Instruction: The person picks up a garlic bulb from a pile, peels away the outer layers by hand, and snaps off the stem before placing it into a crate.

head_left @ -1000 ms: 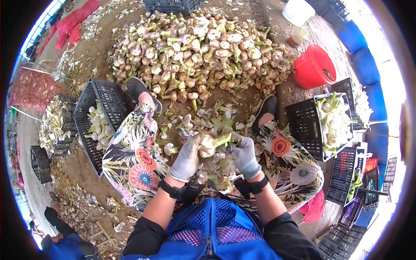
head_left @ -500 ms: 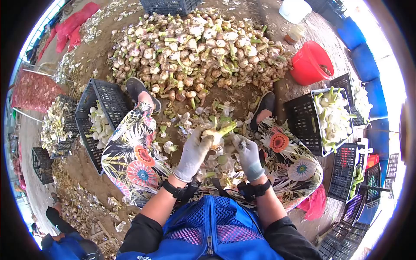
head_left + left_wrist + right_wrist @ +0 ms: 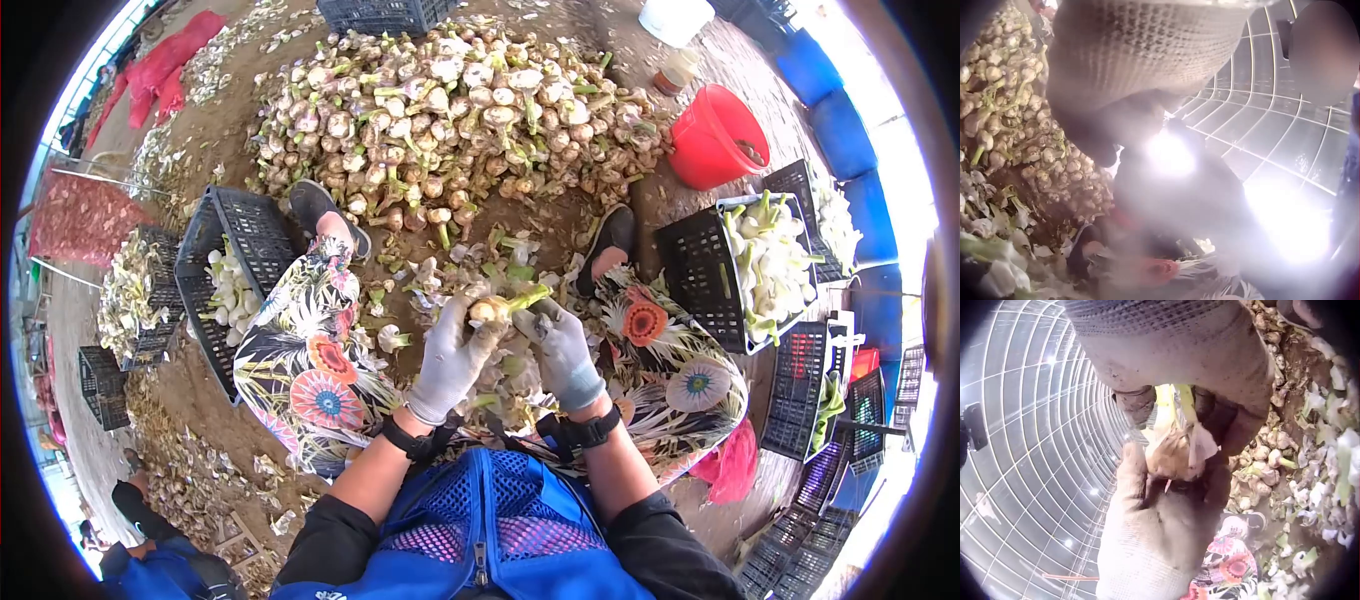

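Note:
A garlic bulb (image 3: 489,310) with a short green stem is held between two gloved hands above the lap. The left hand (image 3: 450,362) grips the bulb, its fingers curled round it. At the stem side, the right hand (image 3: 562,352) pinches with thumb and fingers. The right wrist view shows the bulb (image 3: 1175,456) with loose papery skin, root end toward the left hand (image 3: 1154,544), the right hand (image 3: 1172,356) above at the stem. In the left wrist view a glove (image 3: 1141,56) fills the top and glare hides the bulb.
A large garlic pile (image 3: 440,130) lies ahead, with peeled skins (image 3: 510,260) between the feet. Black crates holding white garlic stand at left (image 3: 250,240) and right (image 3: 700,270). A red bucket (image 3: 705,140) is at the upper right; a person (image 3: 165,565) is at the lower left.
The left hand has turned so more of its back and thumb show, still with the bulb. The right hand moved off the stem, then came back in to touch it.

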{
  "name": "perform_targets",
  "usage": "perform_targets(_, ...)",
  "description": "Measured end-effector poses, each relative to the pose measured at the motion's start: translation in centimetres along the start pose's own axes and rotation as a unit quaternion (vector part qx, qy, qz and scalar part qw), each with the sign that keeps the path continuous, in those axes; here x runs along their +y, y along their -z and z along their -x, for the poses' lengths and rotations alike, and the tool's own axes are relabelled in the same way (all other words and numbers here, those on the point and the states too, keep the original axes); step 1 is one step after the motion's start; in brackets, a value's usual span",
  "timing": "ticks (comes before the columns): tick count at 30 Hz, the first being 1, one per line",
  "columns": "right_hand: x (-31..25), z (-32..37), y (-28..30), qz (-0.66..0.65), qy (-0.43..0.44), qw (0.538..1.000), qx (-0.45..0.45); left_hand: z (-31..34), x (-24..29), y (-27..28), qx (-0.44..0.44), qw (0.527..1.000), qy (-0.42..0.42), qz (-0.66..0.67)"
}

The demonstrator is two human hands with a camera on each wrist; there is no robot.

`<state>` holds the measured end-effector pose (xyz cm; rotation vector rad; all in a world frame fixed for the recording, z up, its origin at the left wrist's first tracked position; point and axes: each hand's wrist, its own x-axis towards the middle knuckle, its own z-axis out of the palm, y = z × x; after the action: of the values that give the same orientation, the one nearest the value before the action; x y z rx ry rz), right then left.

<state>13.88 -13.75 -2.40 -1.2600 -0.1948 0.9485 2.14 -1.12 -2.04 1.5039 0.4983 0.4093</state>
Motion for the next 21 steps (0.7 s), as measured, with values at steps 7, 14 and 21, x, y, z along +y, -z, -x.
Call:
perform_targets(7,-2.2,0.6,-0.7,-0.04,-0.049,0.997,-0.046,-0.1,-0.2,0.9,0.011,0.998,0.044,0.048)
perform_targets(14,-2.7,-0.8,-0.1,0.471,0.323,0.819,-0.057,1.0,2.0,1.2,-0.182,0.889,0.279,0.315)
perform_targets(21,-2.1,0.1,2.5,0.09,0.111,0.988,-0.06,0.1,1.7,1.0,-0.188,0.813,0.305,0.459)
